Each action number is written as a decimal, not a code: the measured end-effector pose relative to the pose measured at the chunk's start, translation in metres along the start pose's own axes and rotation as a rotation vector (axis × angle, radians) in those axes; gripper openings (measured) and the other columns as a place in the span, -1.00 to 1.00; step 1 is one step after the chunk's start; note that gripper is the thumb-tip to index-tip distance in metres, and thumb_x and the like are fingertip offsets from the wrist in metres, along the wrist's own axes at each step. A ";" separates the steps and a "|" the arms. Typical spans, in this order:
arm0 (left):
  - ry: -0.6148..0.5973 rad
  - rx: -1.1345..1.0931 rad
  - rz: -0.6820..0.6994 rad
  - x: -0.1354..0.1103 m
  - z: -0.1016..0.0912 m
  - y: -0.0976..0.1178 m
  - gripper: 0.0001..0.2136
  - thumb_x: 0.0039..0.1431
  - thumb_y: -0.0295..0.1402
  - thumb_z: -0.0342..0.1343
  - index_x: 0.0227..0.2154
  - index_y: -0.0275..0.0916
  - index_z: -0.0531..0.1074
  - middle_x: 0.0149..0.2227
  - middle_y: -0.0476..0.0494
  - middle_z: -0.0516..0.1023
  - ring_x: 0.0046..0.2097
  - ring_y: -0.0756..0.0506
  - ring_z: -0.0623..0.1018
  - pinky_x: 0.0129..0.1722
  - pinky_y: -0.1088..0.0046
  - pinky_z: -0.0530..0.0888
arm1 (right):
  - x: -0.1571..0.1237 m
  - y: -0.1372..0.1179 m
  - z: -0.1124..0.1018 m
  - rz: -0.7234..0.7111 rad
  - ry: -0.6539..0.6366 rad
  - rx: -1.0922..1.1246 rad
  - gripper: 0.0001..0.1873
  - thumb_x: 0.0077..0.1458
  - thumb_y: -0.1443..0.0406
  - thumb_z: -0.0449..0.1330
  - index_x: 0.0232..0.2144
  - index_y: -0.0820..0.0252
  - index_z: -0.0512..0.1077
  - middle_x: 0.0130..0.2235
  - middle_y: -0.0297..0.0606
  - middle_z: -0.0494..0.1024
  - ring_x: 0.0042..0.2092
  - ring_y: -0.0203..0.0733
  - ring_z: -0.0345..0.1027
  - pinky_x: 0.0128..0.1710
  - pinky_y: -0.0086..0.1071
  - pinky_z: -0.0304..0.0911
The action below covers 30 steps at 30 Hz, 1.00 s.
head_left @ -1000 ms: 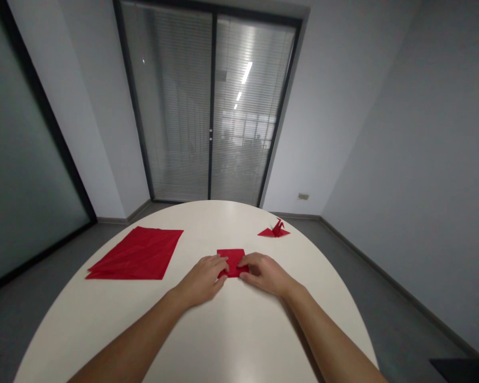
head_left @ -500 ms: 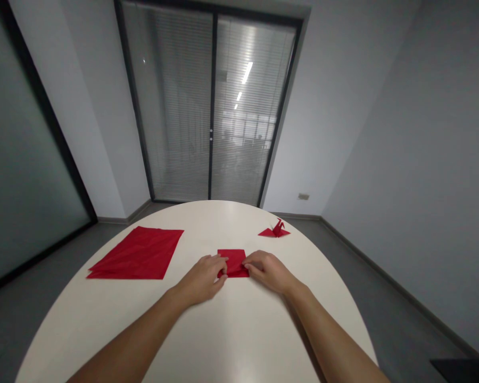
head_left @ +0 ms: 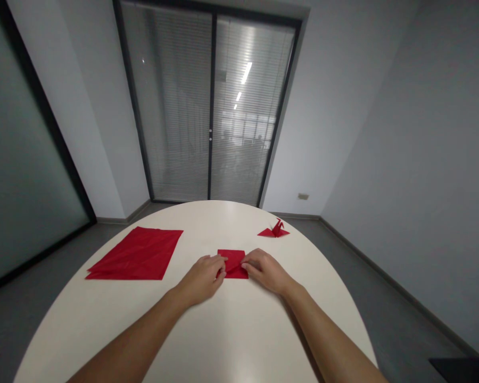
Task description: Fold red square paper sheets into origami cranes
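Observation:
A small folded red paper square point(head_left: 232, 257) lies on the white round table point(head_left: 223, 330) in front of me. My left hand point(head_left: 202, 277) rests on its left edge with curled fingers pinching the paper. From the right, the fingers of my right hand point(head_left: 264, 270) are closed on a flap of the same square, and that flap stands slightly raised. Both hands touch the paper, which otherwise stays flat on the table.
A stack of larger red paper sheets point(head_left: 138, 253) lies at the left of the table. A finished red paper crane point(head_left: 275, 230) sits near the far right edge. Behind the table are glass doors with blinds point(head_left: 211, 106) and a grey floor.
My right hand has shifted slightly left over the paper and lifted a flap near the square's middle. The left hand has barely moved.

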<state>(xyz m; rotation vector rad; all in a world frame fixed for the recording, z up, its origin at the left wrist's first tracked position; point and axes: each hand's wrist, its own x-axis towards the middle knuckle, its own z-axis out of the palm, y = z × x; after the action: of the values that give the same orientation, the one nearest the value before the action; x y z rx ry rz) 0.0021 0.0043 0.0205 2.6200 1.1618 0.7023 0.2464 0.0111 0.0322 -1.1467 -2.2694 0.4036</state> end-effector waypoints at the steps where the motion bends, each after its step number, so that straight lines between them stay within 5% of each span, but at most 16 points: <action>1: 0.002 -0.002 -0.001 0.000 0.001 0.001 -0.87 0.31 -0.44 -0.02 -0.33 -0.20 0.41 -0.02 -0.18 0.58 0.02 -0.17 0.54 0.05 0.25 0.39 | 0.001 0.000 0.002 0.008 0.007 -0.004 -0.81 0.27 0.27 0.13 -0.22 0.13 0.56 -0.24 -0.22 0.60 -0.15 -0.11 0.42 -0.09 -0.27 0.29; 7: 0.031 0.016 -0.036 0.003 0.006 0.006 -0.85 0.32 -0.44 -0.03 -0.28 -0.20 0.44 -0.13 -0.14 0.61 -0.10 -0.15 0.56 0.00 0.26 0.41 | 0.004 0.001 0.015 0.113 0.072 -0.028 -0.76 0.27 0.27 0.13 -0.04 0.09 0.48 -0.17 -0.20 0.60 -0.15 -0.11 0.44 -0.08 -0.27 0.28; 10: 0.051 0.021 -0.042 0.004 0.008 0.005 -0.80 0.28 -0.47 0.01 -0.08 -0.19 0.44 -0.07 -0.14 0.60 -0.08 -0.16 0.56 0.03 0.24 0.41 | 0.005 0.004 0.022 0.158 0.095 -0.027 -0.74 0.27 0.27 0.14 -0.02 0.09 0.46 -0.20 -0.20 0.58 -0.17 -0.11 0.44 -0.10 -0.26 0.29; 19: 0.011 0.101 0.020 0.003 0.008 0.005 -0.73 0.30 -0.48 0.00 -0.09 -0.14 0.56 -0.01 -0.13 0.59 -0.02 -0.15 0.54 0.06 0.20 0.41 | 0.007 0.000 0.017 0.048 0.103 -0.088 -0.83 0.18 0.41 0.19 -0.20 0.15 0.55 -0.18 -0.19 0.55 -0.11 -0.12 0.38 -0.05 -0.27 0.27; 24: 0.041 0.112 0.027 0.001 0.006 0.008 -0.74 0.29 -0.44 0.03 -0.07 -0.13 0.55 -0.05 -0.15 0.58 -0.03 -0.19 0.51 0.06 0.15 0.40 | 0.006 -0.011 0.013 -0.062 -0.013 -0.149 -0.77 0.23 0.34 0.16 -0.13 0.09 0.58 -0.17 -0.22 0.60 -0.11 -0.09 0.39 -0.04 -0.22 0.26; 30: 0.020 0.076 0.096 -0.001 0.001 0.012 -0.77 0.29 -0.36 0.04 -0.07 -0.10 0.54 -0.11 -0.16 0.55 -0.04 -0.19 0.48 0.08 0.13 0.37 | 0.004 -0.007 0.017 -0.033 -0.024 -0.135 -0.67 0.23 0.31 0.15 0.02 0.12 0.54 0.00 -0.14 0.59 0.01 -0.02 0.40 0.07 -0.16 0.27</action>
<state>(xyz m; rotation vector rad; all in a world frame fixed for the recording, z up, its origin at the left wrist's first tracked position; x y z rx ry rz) 0.0095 -0.0040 0.0239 2.7540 1.0954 0.7177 0.2297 0.0103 0.0236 -1.1747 -2.3635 0.2554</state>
